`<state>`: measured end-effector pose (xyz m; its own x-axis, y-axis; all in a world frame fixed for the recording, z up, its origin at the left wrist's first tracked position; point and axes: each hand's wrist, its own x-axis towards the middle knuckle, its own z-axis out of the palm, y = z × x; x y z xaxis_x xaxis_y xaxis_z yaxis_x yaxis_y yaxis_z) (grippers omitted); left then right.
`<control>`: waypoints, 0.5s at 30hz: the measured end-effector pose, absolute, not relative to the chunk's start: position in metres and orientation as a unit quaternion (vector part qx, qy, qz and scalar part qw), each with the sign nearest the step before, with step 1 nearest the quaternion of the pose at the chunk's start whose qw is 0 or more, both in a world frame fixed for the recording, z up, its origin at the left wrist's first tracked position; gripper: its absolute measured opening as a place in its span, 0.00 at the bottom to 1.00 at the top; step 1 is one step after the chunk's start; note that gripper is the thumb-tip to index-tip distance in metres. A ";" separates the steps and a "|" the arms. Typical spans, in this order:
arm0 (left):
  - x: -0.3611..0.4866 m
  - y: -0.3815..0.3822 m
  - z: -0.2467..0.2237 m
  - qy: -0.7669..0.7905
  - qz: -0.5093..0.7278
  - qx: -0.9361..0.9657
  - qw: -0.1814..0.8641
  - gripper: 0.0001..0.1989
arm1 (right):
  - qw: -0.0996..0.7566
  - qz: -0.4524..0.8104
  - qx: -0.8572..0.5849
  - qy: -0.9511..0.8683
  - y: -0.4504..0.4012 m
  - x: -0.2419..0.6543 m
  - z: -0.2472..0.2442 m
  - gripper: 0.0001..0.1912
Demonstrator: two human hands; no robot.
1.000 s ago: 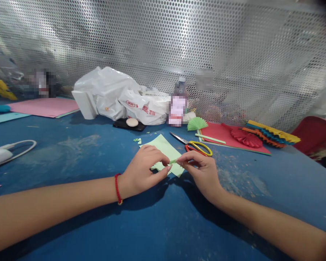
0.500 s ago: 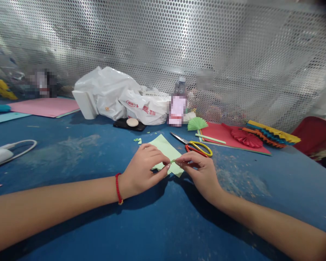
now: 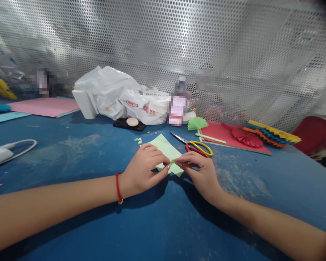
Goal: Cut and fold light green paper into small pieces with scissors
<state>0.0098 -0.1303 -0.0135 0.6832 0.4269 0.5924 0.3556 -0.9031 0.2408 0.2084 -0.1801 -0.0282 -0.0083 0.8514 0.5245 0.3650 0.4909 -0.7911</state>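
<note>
Between my fingertips is a small piece of green paper, pinched from both sides. My left hand, with a red cord bracelet at its wrist, closes thumb and forefinger on its left end. The right end is in the closed fingertips of my right hand. Under the hands lies a pale green paper sheet, partly covered by them. Scissors with red and yellow handles rest just beyond my right hand, blades apart. Small green paper scraps lie beyond my left hand.
At the back stand white plastic bags and a bottle. A black phone-like slab carries an oval, pale object. On the right are a green paper fan, red paper and folded paper strips. A white cable curves at left.
Both hands stay nearly in place. The small green piece between the fingertips has shifted slightly and shows a bit more.
</note>
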 end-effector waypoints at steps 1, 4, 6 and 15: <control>0.010 -0.131 -0.014 0.213 0.334 0.917 0.054 0.06 | 0.540 0.224 -0.451 -0.675 -0.180 0.208 -0.028 0.10; 0.009 -0.131 -0.013 0.211 0.331 0.918 0.056 0.05 | 0.532 0.219 -0.453 -0.681 -0.181 0.208 -0.027 0.09; 0.009 -0.131 -0.013 0.212 0.329 0.918 0.059 0.05 | 0.524 0.218 -0.459 -0.683 -0.183 0.208 -0.027 0.08; 0.010 -0.131 -0.014 0.208 0.322 0.921 0.071 0.06 | 0.525 0.223 -0.472 -0.672 -0.183 0.206 -0.028 0.08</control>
<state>0.0097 -0.1308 -0.0141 0.7061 0.4288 0.5636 0.3377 -0.9034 0.2642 0.2057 -0.1834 -0.0277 -0.0040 0.8691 0.4946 0.4004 0.4546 -0.7956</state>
